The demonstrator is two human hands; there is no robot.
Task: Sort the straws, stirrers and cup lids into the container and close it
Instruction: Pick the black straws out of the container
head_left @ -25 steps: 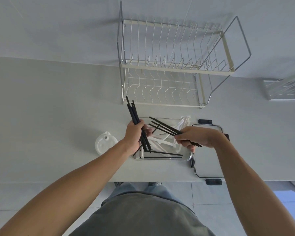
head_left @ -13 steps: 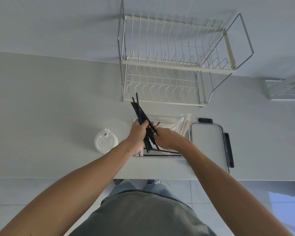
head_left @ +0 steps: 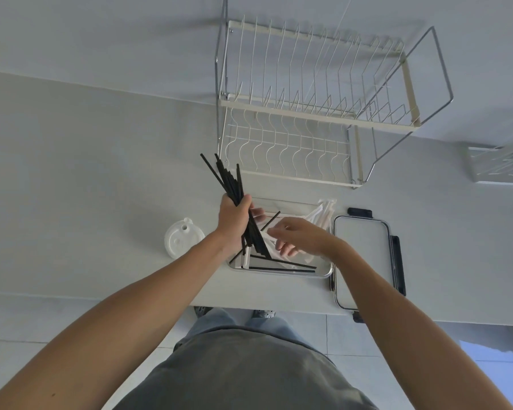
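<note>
My left hand point(head_left: 234, 220) grips a bundle of black straws point(head_left: 229, 184) that fans up and left above the clear container point(head_left: 323, 273). My right hand point(head_left: 299, 238) hovers over the container with fingers spread, touching the white wrapped straws point(head_left: 320, 216) inside; it holds nothing that I can see. A few loose black straws point(head_left: 282, 269) lie along the container's near side. A white cup lid point(head_left: 183, 241) sits on the counter to the left. The container's lid point(head_left: 360, 255), with black clips, lies flat to the right.
A two-tier wire dish rack point(head_left: 308, 113) stands just behind the container against the wall. Another wire rack point(head_left: 501, 167) is at the far right. The counter's front edge runs just below the container, with floor tiles beyond it.
My right hand passed its black straws into the left hand's bundle and has moved back over the container, now with fingers apart. The left hand's bundle is thicker.
</note>
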